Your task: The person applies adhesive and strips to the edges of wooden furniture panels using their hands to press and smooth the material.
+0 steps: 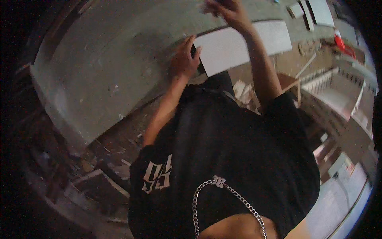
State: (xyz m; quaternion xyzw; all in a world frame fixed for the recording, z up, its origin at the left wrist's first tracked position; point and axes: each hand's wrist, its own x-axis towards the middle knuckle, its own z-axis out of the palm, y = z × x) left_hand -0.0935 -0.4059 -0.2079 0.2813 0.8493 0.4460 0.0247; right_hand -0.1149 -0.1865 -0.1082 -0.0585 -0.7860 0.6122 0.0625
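Note:
A long white board [227, 49] lies across the work surface in front of me. At its left end is my left hand [185, 60], thumb and fingers apart; the fingertips touch or nearly touch the board's edge, and I see no grip around it. My right forearm passes over the board. Beyond the board's far edge my right hand [227, 11] hangs near the top of the picture. Motion blurs its fingers, and I cannot make out whether anything is in them.
A broad grey-green surface [107, 75] stretches to the left. White panels [320, 14] lie at the far right, with a red object [339, 42] nearer. A slatted crate-like box [330, 93] stands to my right. Scraps and debris [119, 145] litter the area below left.

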